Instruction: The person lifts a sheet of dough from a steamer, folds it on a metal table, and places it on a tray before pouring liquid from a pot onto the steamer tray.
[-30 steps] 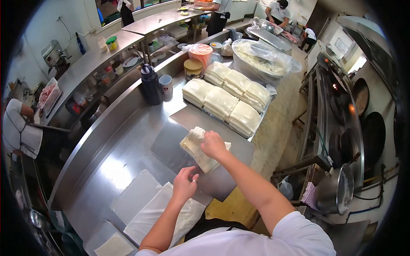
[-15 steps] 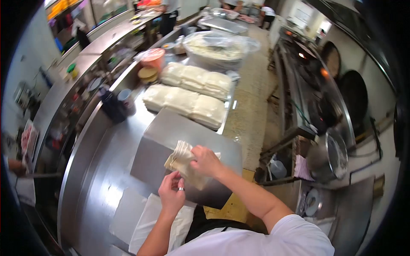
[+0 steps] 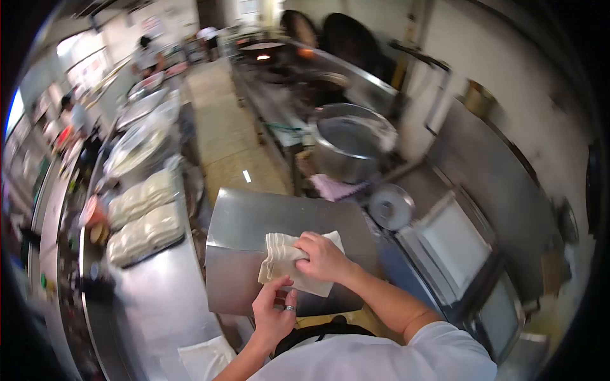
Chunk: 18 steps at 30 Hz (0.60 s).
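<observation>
A stack of thin, pale wrapper sheets (image 3: 279, 257) lies on a steel plate (image 3: 254, 222) in front of me. My right hand (image 3: 324, 259) presses down on the stack's right side, fingers curled over it. Just below it, my left hand (image 3: 273, 314), with a ring on one finger, touches the stack's near edge with its fingertips. The view is blurred, so I cannot tell whether a single sheet is pinched.
A tray of several white sheet stacks (image 3: 143, 222) sits on the steel counter (image 3: 159, 298) to the left, with a large bowl (image 3: 136, 149) beyond. A big steel pot (image 3: 349, 149) and stove stand on the right. People work far back. A white sheet (image 3: 203, 359) lies near me.
The camera has swung sharply to the right, shifting the counter and tray to the left. Both hands stay on the sheet stack, the left now closer under its edge.
</observation>
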{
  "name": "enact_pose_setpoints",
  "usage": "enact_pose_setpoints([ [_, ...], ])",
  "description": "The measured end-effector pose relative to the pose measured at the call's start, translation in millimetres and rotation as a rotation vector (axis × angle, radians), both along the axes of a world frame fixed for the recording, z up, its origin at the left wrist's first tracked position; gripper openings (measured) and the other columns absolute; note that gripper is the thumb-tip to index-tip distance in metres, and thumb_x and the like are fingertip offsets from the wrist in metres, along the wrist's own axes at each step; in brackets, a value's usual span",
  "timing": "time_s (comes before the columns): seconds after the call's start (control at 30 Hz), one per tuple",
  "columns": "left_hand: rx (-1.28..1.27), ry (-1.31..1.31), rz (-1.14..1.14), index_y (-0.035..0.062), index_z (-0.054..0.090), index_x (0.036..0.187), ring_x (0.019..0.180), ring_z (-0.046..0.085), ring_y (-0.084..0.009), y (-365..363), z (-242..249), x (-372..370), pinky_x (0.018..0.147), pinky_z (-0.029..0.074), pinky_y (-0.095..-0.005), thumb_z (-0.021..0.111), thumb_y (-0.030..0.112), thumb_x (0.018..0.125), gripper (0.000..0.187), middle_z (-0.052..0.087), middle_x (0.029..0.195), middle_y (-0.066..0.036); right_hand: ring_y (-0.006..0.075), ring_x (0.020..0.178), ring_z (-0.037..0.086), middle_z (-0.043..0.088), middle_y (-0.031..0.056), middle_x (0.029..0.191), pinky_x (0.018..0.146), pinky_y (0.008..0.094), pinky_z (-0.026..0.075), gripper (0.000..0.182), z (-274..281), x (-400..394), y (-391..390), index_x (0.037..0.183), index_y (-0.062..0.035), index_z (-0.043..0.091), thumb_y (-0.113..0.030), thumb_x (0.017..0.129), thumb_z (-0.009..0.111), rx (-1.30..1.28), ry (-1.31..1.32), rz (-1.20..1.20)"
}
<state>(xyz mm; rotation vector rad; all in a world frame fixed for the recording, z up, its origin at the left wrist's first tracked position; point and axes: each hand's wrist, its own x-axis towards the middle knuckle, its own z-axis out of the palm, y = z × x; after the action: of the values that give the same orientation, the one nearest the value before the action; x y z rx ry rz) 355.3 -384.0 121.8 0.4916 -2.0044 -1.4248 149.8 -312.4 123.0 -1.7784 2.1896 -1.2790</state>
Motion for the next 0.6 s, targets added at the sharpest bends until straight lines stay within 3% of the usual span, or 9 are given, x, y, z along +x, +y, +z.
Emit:
enact_pose_setpoints([
  [0.17, -0.029, -0.013, -0.318, 0.0007, 0.064, 0.128, 0.075, 0.067, -0.0128, 102.2, -0.1, -68.7, 0.064, 0.056, -0.0265, 0.073, -0.001, 0.092, 0.036, 0.072, 0.111, -0.011, 0.0409, 0.098, 0.065, 0.065, 0.02, 0.098, 0.087, 0.0491, 0.053, 0.03, 18.7, -49.9, 164.5, 0.101, 0.0028, 0.066, -0.01, 0.075, 0.07, -0.053, 0.072, -0.379],
  [0.3, -0.022, -0.098, -0.499, 0.0022, 0.065, 0.128, 0.076, 0.067, -0.0131, 164.9, -7.4, -114.5, 0.064, 0.056, -0.0279, 0.073, 0.0, 0.093, 0.036, 0.073, 0.11, -0.011, 0.0421, 0.093, 0.065, 0.065, 0.0209, 0.098, 0.082, 0.049, 0.054, 0.029, 21.4, -76.6, 278.0, 0.1, 0.0043, 0.067, -0.01, 0.074, 0.069, -0.039, 0.059, -0.775],
  [0.47, -0.111, -0.245, -0.683, 0.0035, 0.065, 0.131, 0.08, 0.073, -0.0263, 208.9, -18.8, -165.0, 0.072, 0.059, -0.0366, 0.076, 0.011, 0.091, 0.042, 0.074, 0.113, -0.015, 0.0451, 0.096, 0.066, 0.067, 0.0248, 0.102, 0.087, 0.051, 0.053, 0.028, 3.9, -99.8, 383.4, 0.101, 0.0047, 0.066, -0.012, 0.079, 0.068, 0.008, -0.007, -1.216],
  [0.6, -0.234, -0.299, -0.807, 0.0039, 0.065, 0.131, 0.08, 0.073, -0.0269, 227.7, -36.0, -214.8, 0.074, 0.06, -0.0389, 0.076, 0.011, 0.09, 0.043, 0.074, 0.115, -0.015, 0.0465, 0.096, 0.066, 0.068, 0.0266, 0.1, 0.086, 0.0528, 0.053, 0.028, -9.0, -120.1, 443.8, 0.099, 0.0054, 0.067, -0.012, 0.078, 0.069, 0.026, 0.001, -1.493],
])
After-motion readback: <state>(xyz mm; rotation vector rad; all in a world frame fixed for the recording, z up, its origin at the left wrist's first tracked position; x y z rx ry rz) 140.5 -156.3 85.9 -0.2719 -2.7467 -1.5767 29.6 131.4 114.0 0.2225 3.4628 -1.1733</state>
